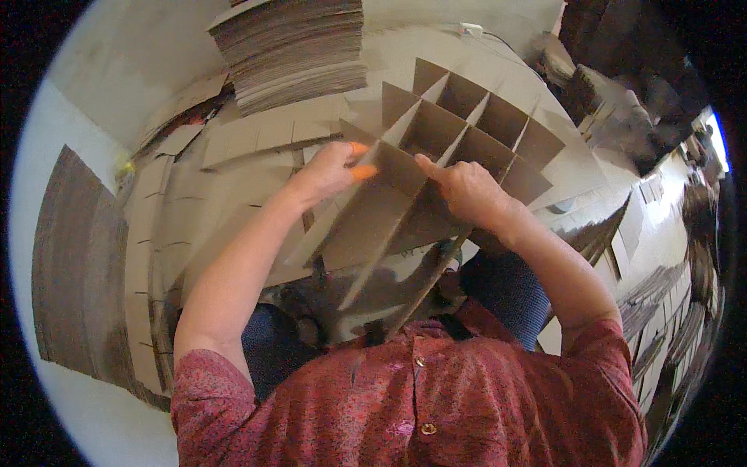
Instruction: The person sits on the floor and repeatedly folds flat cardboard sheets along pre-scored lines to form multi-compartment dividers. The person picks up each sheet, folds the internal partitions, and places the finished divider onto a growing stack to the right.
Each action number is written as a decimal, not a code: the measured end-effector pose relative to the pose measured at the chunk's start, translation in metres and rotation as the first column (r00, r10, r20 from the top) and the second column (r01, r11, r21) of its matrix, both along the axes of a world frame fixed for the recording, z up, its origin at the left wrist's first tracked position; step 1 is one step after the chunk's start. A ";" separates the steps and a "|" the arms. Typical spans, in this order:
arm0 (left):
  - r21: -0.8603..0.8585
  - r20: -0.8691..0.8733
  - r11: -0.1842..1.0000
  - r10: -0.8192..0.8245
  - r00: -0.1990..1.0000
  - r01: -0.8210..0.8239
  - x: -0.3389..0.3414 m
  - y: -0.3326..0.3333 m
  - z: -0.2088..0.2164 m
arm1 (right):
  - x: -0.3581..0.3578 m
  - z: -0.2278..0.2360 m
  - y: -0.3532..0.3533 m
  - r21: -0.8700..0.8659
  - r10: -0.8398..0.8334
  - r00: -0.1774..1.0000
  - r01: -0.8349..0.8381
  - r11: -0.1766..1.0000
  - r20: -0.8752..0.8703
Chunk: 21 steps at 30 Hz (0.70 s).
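A brown cardboard divider [482,148], made of strips slotted crosswise into open cells, stands tilted in front of me. Several of its long strips reach down toward my lap. My left hand [331,167] is at the divider's left edge, with orange covers on thumb and forefinger; these close around the end of a cardboard strip [389,175]. My right hand [471,191] grips the near middle of the divider. Its forefinger lies along a strip's top edge, and the other fingers are curled, partly hidden.
A tall stack of cardboard sheets [292,54] stands at the back left. Slotted cardboard strips [272,132] lie on the work surface in front of it. Another stack [78,265] leans at the far left. More cardboard pieces [661,303] are piled at the right. A white plug with a cord [471,29] lies at the back.
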<state>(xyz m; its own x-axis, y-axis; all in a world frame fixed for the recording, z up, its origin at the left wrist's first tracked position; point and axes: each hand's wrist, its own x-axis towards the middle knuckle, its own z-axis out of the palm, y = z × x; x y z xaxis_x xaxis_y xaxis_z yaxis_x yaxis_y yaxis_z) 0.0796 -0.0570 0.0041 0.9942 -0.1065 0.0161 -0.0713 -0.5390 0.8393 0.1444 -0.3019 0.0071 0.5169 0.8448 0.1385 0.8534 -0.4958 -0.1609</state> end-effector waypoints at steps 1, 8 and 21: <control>0.030 -0.031 0.996 0.087 0.996 -0.086 0.000 0.008 0.000 | 0.005 0.001 0.000 0.017 -0.009 1.000 0.009 1.000 0.009; 0.523 0.263 0.688 0.432 0.863 -0.504 0.012 0.097 -0.055 | 0.032 -0.002 0.001 -0.002 -0.155 0.987 0.155 0.988 0.039; 0.599 0.287 0.609 0.444 0.849 -0.520 0.062 0.144 -0.063 | 0.081 -0.011 0.023 0.131 -0.175 0.971 0.155 0.979 0.160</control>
<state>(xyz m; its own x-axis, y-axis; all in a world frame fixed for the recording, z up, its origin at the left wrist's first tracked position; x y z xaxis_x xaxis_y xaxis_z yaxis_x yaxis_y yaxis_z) 0.1419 0.0872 -0.0589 0.9010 0.3658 0.2332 0.2966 -0.9118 0.2840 0.2253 -0.2785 -0.0042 0.6085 0.7224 0.3285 0.7809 -0.6187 -0.0860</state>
